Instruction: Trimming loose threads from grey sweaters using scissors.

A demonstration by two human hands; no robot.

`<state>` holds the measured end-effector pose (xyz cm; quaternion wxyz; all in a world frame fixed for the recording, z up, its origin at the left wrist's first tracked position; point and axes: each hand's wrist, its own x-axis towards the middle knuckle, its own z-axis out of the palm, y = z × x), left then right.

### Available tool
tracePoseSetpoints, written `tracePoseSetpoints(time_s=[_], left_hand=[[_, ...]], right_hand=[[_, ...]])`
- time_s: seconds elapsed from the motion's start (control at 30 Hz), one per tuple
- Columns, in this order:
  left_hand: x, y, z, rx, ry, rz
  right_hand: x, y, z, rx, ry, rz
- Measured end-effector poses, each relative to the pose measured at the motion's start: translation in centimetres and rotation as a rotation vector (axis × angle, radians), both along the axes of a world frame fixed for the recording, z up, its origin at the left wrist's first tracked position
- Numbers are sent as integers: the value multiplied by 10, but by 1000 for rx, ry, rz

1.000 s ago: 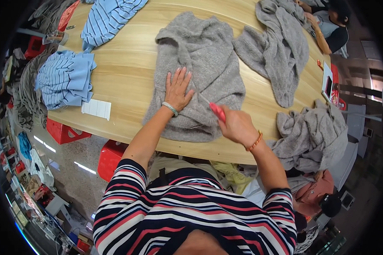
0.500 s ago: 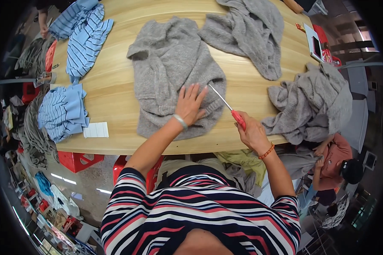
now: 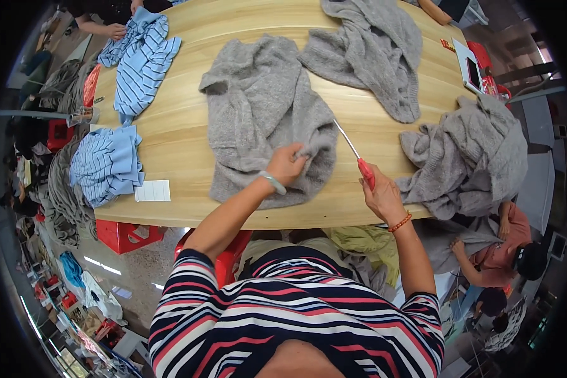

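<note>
A grey knit sweater (image 3: 249, 94) lies spread on the table in front of me. My left hand (image 3: 286, 165) is closed on a gathered fold of its knit near the lower right part. In my right hand (image 3: 383, 195) is a red-handled tool (image 3: 366, 174) with a long thin metal shaft, held by its handle to the right of the sweater. The shaft slants up and left, and its tip is at the sweater's right edge; whether it touches the knit I cannot tell.
More grey knit garments lie at the far right (image 3: 375, 57) and near right (image 3: 479, 151) of the wooden table (image 3: 189, 142). Blue striped garments (image 3: 107, 164) and a white card (image 3: 152, 191) are on the left. Co-workers' hands (image 3: 114, 31) handle cloth at the far left; another person (image 3: 501, 246) sits at right.
My left hand has gone from lying flat with fingers spread to gripping a fold of the sweater. My right hand and the tool have shifted slightly right, with the tip now at the sweater's edge.
</note>
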<state>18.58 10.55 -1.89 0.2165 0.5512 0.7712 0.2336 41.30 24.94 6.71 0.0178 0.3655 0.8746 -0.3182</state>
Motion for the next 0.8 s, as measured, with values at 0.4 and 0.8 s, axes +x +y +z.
tracePoseSetpoints(time_s=[0.4,0.8], left_hand=[[-251,-35,232,860,-81,431],[-42,-137,-70,-6,-613,613]], right_hand=[[-33,10,1,-31,28,33],[-72,-67,-26,-148,67,143]])
